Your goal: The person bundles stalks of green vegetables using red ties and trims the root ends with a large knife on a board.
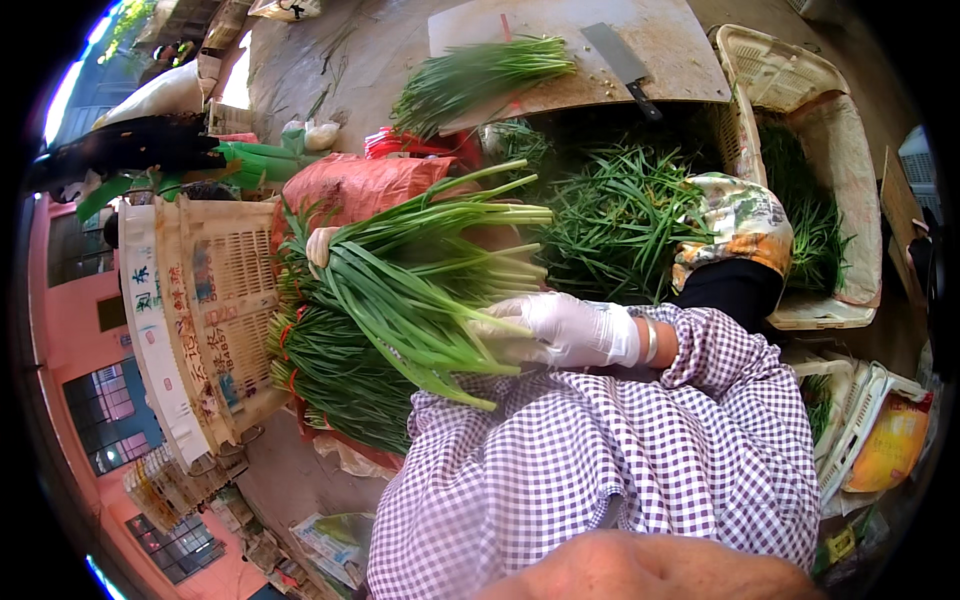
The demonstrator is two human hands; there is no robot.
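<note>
A large bunch of long green leafy stalks (420, 290), pale ends toward the right, lies across the middle. A few pale fingers of my left hand (321, 246) show wrapped round it at the upper left; the rest of that hand is hidden by leaves. My white-gloved right hand (570, 330) is closed on the bunch's lower right, fingertips partly behind leaves, a metal bangle at the wrist. Beneath the bunch, tied bundles of similar greens (330, 380) rest beside a red woven sack (330, 185). A heap of loose greens (620, 220) lies beyond my right hand.
A board (660, 30) holds more greens (480, 75) and a cleaver (615, 55) at the top. Plastic crates stand at left (230, 310) and right (840, 190). A patterned cloth (730, 225) over black fabric sits beside my right arm. More crates (835, 440) are at lower right.
</note>
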